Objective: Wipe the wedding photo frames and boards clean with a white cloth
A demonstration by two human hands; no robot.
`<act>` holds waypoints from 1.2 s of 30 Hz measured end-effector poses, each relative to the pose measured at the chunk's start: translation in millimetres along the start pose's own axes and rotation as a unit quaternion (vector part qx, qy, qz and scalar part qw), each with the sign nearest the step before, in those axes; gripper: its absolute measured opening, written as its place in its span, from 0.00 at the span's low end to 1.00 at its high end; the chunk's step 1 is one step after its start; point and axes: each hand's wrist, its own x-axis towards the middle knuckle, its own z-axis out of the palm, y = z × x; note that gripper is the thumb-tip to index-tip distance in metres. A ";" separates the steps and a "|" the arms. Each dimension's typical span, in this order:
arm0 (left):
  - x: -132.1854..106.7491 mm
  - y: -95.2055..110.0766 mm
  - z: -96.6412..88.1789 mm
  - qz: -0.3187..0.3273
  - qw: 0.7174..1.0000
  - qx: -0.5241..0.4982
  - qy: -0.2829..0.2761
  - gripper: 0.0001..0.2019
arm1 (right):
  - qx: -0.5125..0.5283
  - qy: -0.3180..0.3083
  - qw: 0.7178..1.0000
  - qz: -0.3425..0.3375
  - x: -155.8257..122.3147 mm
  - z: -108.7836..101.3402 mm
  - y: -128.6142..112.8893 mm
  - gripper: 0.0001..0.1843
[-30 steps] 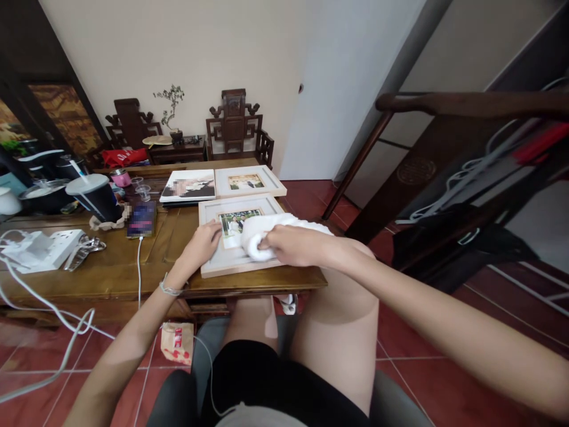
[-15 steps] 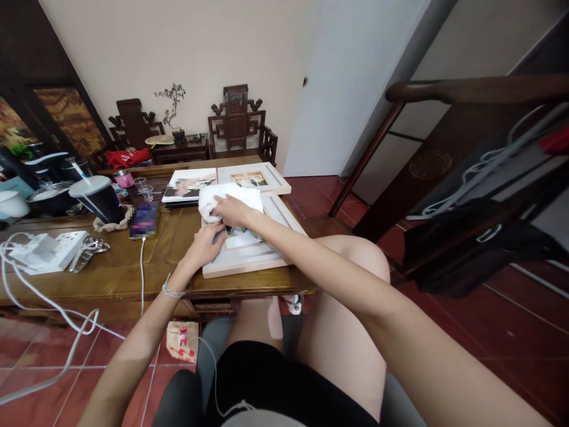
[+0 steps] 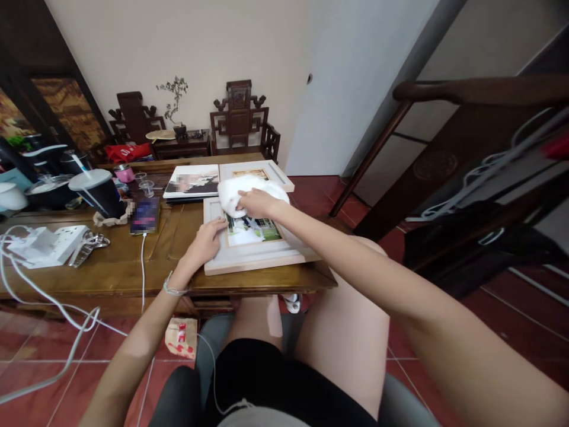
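One cloth (image 3: pixel 255 182) | in right hand (image 3: pixel 258 203) | picture frame (image 3: pixel 255 252) | touching left hand (image 3: pixel 206 240)

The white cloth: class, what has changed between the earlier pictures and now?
The right hand has moved the white cloth from the right part of the nearer frame to its far left corner, then back rightward at its far edge. Nothing was let go: the right hand still holds the cloth, and the left hand stays on the frame's left side.

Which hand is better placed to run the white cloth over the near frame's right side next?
Right, most likely: the right hand holds the white cloth at the far side of the near frame; the left hand, without cloth, touches that frame's left side.
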 end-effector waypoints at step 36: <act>2.4 -12.7 -4.6 0.012 0.999 0.010 0.043 0.27 | 0.073 -0.017 0.997 -0.018 -146.7 -17.5 1.9 0.25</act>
